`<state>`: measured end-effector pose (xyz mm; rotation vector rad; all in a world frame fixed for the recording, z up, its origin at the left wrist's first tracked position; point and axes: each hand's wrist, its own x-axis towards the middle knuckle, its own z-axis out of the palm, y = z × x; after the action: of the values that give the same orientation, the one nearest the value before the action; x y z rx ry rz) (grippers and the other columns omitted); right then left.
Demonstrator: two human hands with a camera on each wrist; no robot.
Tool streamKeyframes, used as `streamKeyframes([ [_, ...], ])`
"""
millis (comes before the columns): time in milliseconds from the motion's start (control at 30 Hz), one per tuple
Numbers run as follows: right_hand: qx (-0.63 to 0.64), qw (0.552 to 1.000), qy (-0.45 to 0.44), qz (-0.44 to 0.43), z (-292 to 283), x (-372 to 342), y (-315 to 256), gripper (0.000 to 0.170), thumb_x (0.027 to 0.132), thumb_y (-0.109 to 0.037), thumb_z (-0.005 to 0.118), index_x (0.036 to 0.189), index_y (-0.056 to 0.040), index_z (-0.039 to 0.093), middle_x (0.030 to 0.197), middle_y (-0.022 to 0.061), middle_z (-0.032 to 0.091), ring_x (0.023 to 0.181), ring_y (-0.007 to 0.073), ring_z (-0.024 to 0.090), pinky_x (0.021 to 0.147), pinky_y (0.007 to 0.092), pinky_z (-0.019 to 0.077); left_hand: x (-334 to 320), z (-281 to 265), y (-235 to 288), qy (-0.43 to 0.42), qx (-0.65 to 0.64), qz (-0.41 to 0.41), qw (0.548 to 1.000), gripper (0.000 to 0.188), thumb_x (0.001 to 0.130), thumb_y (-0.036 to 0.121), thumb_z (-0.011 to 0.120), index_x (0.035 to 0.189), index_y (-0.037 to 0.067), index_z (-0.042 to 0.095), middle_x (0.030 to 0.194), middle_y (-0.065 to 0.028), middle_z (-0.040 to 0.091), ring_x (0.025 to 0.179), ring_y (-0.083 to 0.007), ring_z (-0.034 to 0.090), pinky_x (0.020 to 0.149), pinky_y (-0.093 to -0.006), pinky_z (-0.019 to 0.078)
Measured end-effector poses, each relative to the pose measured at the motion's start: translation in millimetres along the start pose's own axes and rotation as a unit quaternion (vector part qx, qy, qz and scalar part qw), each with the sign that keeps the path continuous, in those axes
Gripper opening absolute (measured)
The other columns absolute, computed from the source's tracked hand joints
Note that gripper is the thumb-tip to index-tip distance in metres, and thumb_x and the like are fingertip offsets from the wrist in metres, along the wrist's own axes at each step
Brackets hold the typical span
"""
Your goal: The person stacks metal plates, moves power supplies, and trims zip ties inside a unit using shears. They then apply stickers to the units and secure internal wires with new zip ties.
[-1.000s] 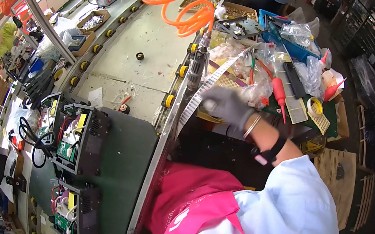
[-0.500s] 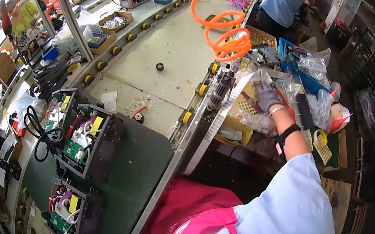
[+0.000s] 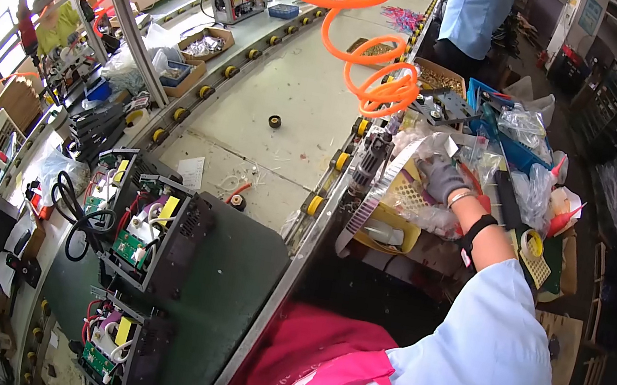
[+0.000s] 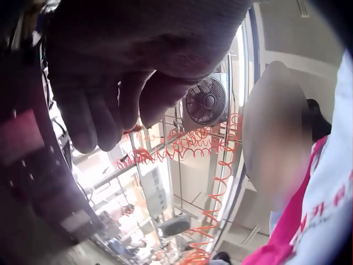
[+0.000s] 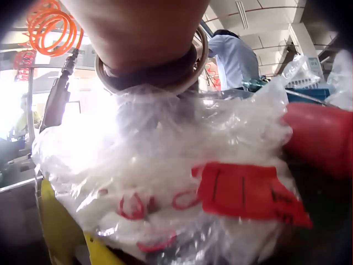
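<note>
My right hand (image 3: 441,180), in a grey glove, reaches into a clear plastic bag (image 5: 160,176) on the bench beside the line. The bag's film covers its fingers in the right wrist view, so what they hold cannot be told. A piece of red tape (image 5: 237,190) with dark marks sticks to the bag, and small red pieces show through the film. My gloved left hand (image 4: 143,55) appears only in the left wrist view, its fingers loosely bent with nothing seen in them. Left of it is a dark panel (image 4: 33,171) with small holes.
A long pale slotted strip (image 3: 376,204) hangs by the conveyor's edge. Near it are a power screwdriver (image 3: 372,154) and a yellow tray (image 3: 398,244). Open electronic units (image 3: 154,236) stand on the green mat (image 3: 232,261). An orange coiled hose (image 3: 376,81) hangs above. Another person (image 3: 473,16) stands beyond.
My right hand has moved from the slotted strip by the conveyor's edge over to the bench and into the plastic bag. The head view has shifted, showing more of the line's far end.
</note>
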<state>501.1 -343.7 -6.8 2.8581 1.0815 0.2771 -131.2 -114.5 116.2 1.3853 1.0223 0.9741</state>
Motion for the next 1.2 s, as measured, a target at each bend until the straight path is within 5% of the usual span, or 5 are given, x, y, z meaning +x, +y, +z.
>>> streamKeyframes([
  [200,-0.040,0.992,-0.115,0.017,-18,8,-13,0.035,0.082,-0.015,0.057,0.117,-0.0140,0.056,0.115,0.0286,0.052,0.097,0.0434,0.061,0.081,0.0475,0.0510,21,70,-6,-0.222,-0.045,0.009,0.974,0.016,0.092,0.007,0.058,0.105,-0.001,0.062,0.096,-0.0100,0.066,0.084,-0.0163,0.060,0.077,-0.0287,0.0493],
  [467,-0.023,0.996,-0.077,0.039,21,17,8,0.032,0.087,-0.012,0.053,0.119,-0.0141,0.055,0.118,0.0250,0.057,0.099,0.0392,0.062,0.082,0.0468,0.0512,24,76,-24,-0.197,-0.075,-0.063,0.975,0.015,0.092,0.004,0.058,0.105,-0.002,0.062,0.095,-0.0104,0.066,0.079,-0.0146,0.059,0.075,-0.0271,0.0485],
  [633,0.058,0.992,-0.086,0.071,-27,10,-2,0.038,0.086,-0.009,0.055,0.123,-0.0146,0.054,0.110,0.0236,0.062,0.101,0.0400,0.062,0.085,0.0459,0.0505,25,78,-29,-0.201,-0.082,-0.068,0.974,0.016,0.091,0.004,0.058,0.106,-0.001,0.062,0.093,-0.0089,0.065,0.075,-0.0126,0.056,0.071,-0.0255,0.0473],
  [833,0.102,0.992,-0.035,0.058,2,10,27,0.026,0.080,-0.002,0.055,0.106,-0.0055,0.055,0.102,0.0256,0.062,0.098,0.0435,0.059,0.082,0.0468,0.0496,30,81,-32,-0.224,-0.068,-0.078,0.969,0.016,0.092,0.003,0.057,0.107,-0.001,0.062,0.092,-0.0069,0.064,0.073,-0.0101,0.055,0.067,-0.0229,0.0460],
  [1200,0.103,0.990,0.018,0.095,-22,-6,28,0.021,0.089,-0.025,0.057,0.100,-0.0077,0.060,0.093,0.0228,0.065,0.089,0.0409,0.062,0.075,0.0483,0.0493,39,93,-31,-0.257,-0.064,-0.078,0.961,0.016,0.093,0.003,0.056,0.106,-0.001,0.062,0.091,-0.0065,0.064,0.071,-0.0094,0.055,0.065,-0.0221,0.0461],
])
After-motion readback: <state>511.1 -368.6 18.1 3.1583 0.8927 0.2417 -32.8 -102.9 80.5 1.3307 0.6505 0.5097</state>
